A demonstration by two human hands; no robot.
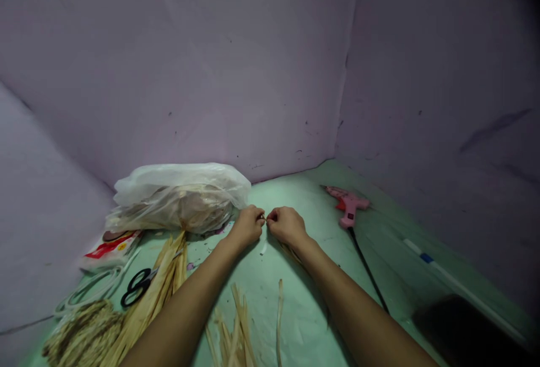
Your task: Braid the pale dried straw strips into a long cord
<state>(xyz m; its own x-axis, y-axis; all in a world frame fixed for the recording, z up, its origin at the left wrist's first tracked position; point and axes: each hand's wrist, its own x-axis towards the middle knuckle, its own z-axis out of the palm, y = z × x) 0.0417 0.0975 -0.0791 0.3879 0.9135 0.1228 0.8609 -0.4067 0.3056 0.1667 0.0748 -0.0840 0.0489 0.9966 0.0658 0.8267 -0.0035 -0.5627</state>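
My left hand (248, 225) and my right hand (288, 225) meet at the middle of the green surface, fingertips almost touching. Both are closed in a pinch on a thin dried plant-fibre strip (291, 252); only a tiny bit of it shows between the fingers, and its tail runs back under my right wrist. Below my hands lie several loose pale strips (235, 330) and one single strip (279, 313). Left of my left forearm rests a bundle of wide dried strips (162, 282), partly hidden by the arm.
At the back left sits a filled plastic bag (181, 198). Black-handled scissors (137, 288), a white cord (90, 294), a red-and-white packet (112, 250) and a braided coil (84, 336) lie left. On the right are a pink glue gun (349, 205) and a dark object (464, 330). Walls enclose the surface.
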